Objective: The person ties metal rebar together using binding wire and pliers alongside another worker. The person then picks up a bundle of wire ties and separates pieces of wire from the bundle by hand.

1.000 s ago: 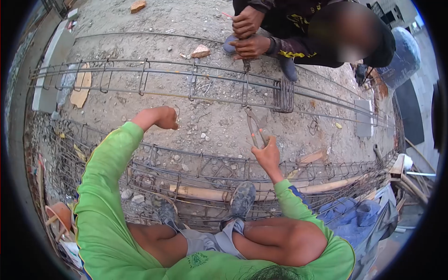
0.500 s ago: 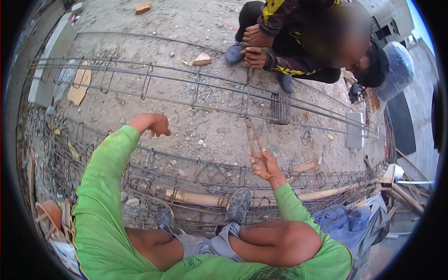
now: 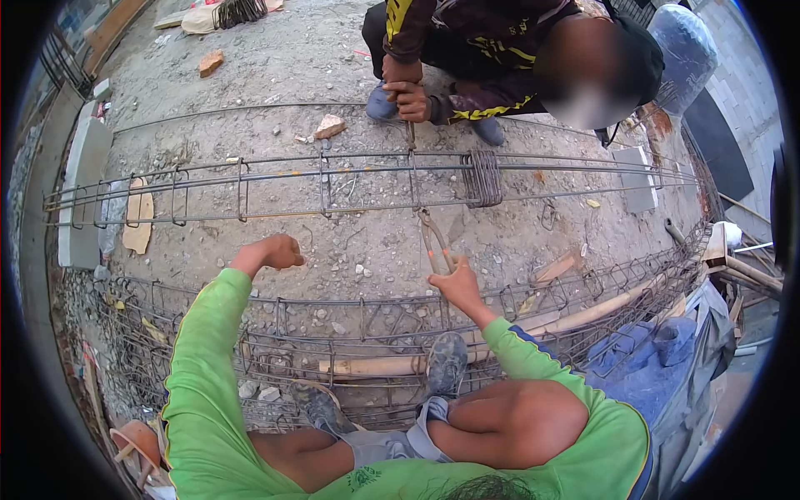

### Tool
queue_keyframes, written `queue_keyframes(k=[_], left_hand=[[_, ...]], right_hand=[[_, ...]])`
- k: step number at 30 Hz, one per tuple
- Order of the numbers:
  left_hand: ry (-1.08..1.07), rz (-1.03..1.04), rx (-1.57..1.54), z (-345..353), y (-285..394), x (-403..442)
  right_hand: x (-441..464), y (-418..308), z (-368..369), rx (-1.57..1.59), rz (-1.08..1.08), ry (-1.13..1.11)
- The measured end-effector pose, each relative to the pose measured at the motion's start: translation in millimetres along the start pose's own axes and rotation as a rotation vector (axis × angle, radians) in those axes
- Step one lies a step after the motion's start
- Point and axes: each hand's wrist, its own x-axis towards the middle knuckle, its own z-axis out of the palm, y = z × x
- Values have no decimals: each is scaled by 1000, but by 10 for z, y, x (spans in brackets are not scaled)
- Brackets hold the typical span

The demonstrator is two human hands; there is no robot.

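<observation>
My right hand is closed around the handles of a pair of pincers. The pincers' jaws meet the near bar of a long rebar cage, beside one of its stirrups. To the left, my left hand hovers above the ground with its fingers curled. Whatever it may hold is too small to make out. A bundle of stirrups hangs on the cage just right of the pincers. Across the cage, a co-worker's hands grip an upright tool that reaches the far bar at the same stirrup.
More rebar cages and a bamboo pole lie around my shoes. Concrete blocks prop the cage at the left, with another block at the right. A blue cloth lies right of my knee. Broken brick rests beyond the cage.
My view has shifted, so the cage now looks more level. My right hand has turned on the pincers and shows its back. The pincers' jaws stay at the near bar.
</observation>
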Motion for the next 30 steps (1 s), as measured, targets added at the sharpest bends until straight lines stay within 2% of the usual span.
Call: queue_keyframes(k=[1, 3, 4, 9, 10, 12, 13, 15, 16, 18, 19, 20, 22, 23, 24, 25, 26, 28, 30], left_hand=[[12, -6, 14, 9, -38, 0], [51, 16, 68, 54, -107, 3], [94, 44, 119, 69, -133, 16], [51, 38, 65, 121, -126, 67], [56, 52, 69, 133, -115, 83], [60, 59, 85, 116, -86, 122], [61, 66, 101, 127, -78, 131], [70, 48, 92, 122, -33, 130], [92, 36, 89, 104, 33, 97], [42, 31, 47, 44, 224, 24], [-4, 38, 17, 31, 320, 1], [-8, 31, 13, 50, 406, -14], [-61, 205, -350, 83, 606, -35], [-63, 203, -355, 91, 725, -56], [-53, 268, -538, 77, 882, -130], [-42, 331, -721, 81, 1017, -162], [-46, 325, -725, 87, 1122, -144], [-90, 212, -911, 66, 1292, -95], [-55, 203, -847, 96, 1436, -60]], right_hand=[[-13, 79, 43, 3, 0, -3], [-3, 201, 98, -297, -448, 377], [2, 223, 98, -291, -446, 379], [52, 189, -29, 106, -151, -151], [37, 97, -86, 103, -153, -153], [15, -66, -163, 1166, 358, -590], [55, -21, -139, 1164, 369, -596], [164, 195, -7, 1475, 412, -863], [192, 343, 51, 1471, 425, -874], [254, 565, 119, 1723, 455, -1138], [144, 437, 10, 1554, 420, -1096], [21, 298, -73, 1553, 426, -1103], [-199, -46, -163, 991, 208, -964], [-230, -77, -131, 758, 182, -928], [-262, -68, -40, 757, 188, -933], [-304, -52, 81, 567, -25, -732], [-336, -33, 180, 376, -230, -526], [-399, -200, 137, 257, -255, -454], [-416, -285, 124, -21, -305, -286]])
